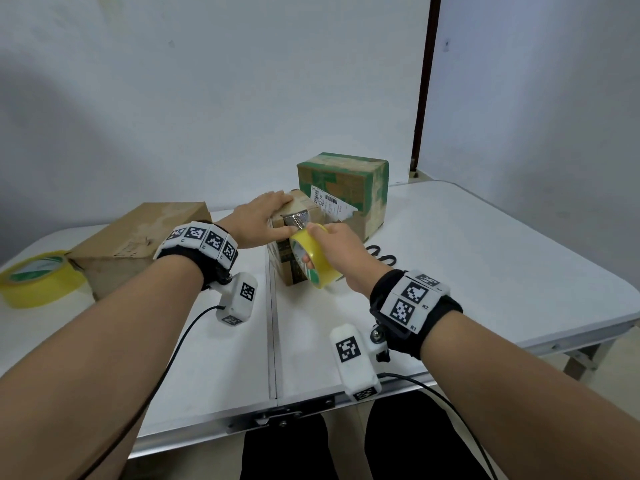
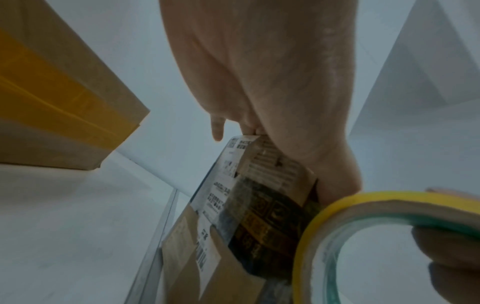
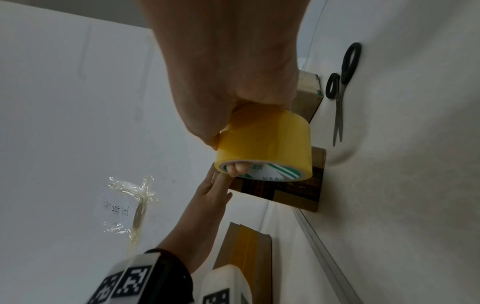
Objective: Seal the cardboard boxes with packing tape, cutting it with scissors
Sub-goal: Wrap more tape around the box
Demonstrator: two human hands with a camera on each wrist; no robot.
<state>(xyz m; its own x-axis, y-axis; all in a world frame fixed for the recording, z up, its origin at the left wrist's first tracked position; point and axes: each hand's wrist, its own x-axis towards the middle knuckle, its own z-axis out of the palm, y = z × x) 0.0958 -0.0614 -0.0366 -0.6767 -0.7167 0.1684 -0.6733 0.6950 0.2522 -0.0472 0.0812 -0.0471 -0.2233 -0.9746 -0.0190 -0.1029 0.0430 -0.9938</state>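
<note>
The small cardboard box (image 1: 292,244) stands mid-tabletop (image 1: 485,258). The left hand (image 1: 265,216) lies flat on its top, fingers straight. At the box's 3 o'clock, the right hand (image 1: 337,251) grips a yellow tape roll (image 1: 311,256) against it. Scissors (image 1: 382,256) lie farther toward 3 o'clock; a larger green-taped box (image 1: 346,188) stands at 1 o'clock.

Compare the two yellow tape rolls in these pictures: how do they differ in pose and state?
The tape roll in the right hand is held up on edge against the small box; the spare tape roll lies flat on the table, far left. The right hand grips the first; nothing touches the second. Both are yellow with green-printed cores.
</note>
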